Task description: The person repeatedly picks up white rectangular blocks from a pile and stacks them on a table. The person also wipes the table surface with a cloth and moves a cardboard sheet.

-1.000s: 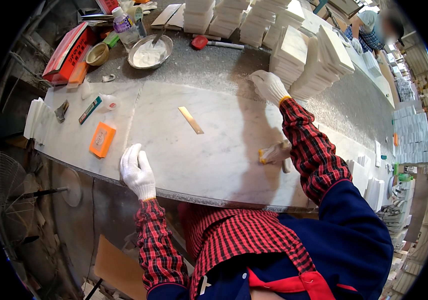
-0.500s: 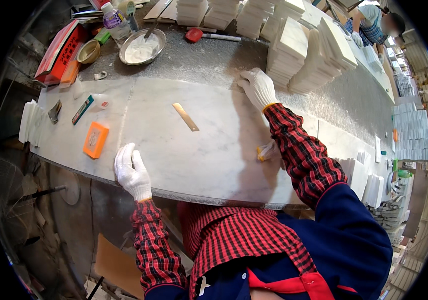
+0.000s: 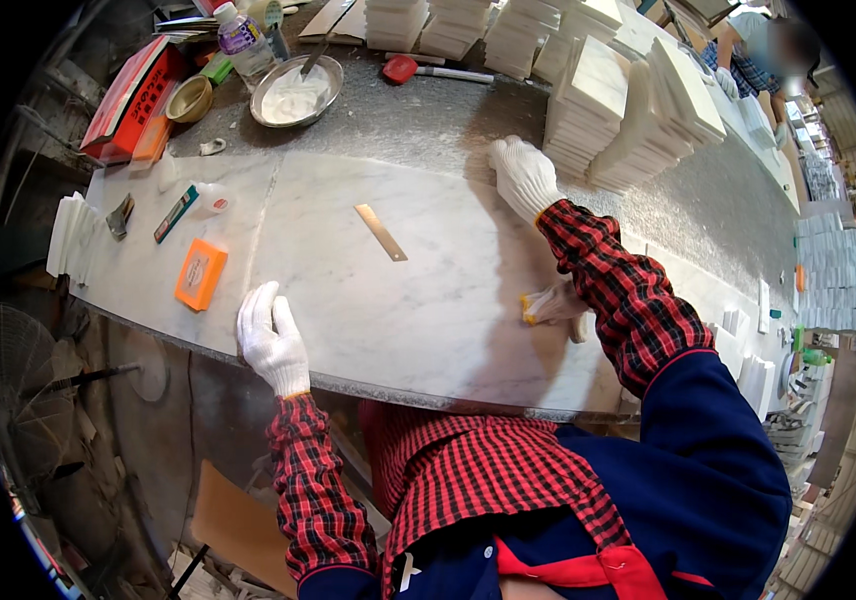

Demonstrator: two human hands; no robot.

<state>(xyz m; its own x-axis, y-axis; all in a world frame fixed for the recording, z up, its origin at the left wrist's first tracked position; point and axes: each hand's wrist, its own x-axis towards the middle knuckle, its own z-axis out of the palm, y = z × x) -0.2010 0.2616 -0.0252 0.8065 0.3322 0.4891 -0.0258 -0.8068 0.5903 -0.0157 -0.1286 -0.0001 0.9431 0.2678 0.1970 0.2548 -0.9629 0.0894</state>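
White work gloves cover both my hands. My left hand (image 3: 273, 340) lies at the near edge of a pale grey-veined marble slab (image 3: 428, 330), fingers stretched out and thumb apart, holding nothing. At the slab's far edge, my right hand (image 3: 525, 180) rests with its fingers curled down; whatever is under the fingertips is hidden. A gold-coloured flat metal strip (image 3: 381, 233) lies on the slab between the hands. Beneath my right forearm is a crumpled white glove (image 3: 554, 303) with a yellow edge. An orange box (image 3: 201, 274) sits just beyond my left hand.
Stacks of white stone tiles (image 3: 593, 100) stand beyond my right hand. A metal bowl of white paste (image 3: 296, 92), a plastic bottle (image 3: 244, 45) and a red box (image 3: 133, 100) are at the far left. A co-worker (image 3: 748, 60) is at the far right.
The whole view has shifted slightly, so things sit a little further right. Both hands stay at the same places on the slab. More of the crumpled glove shows beside my right forearm.
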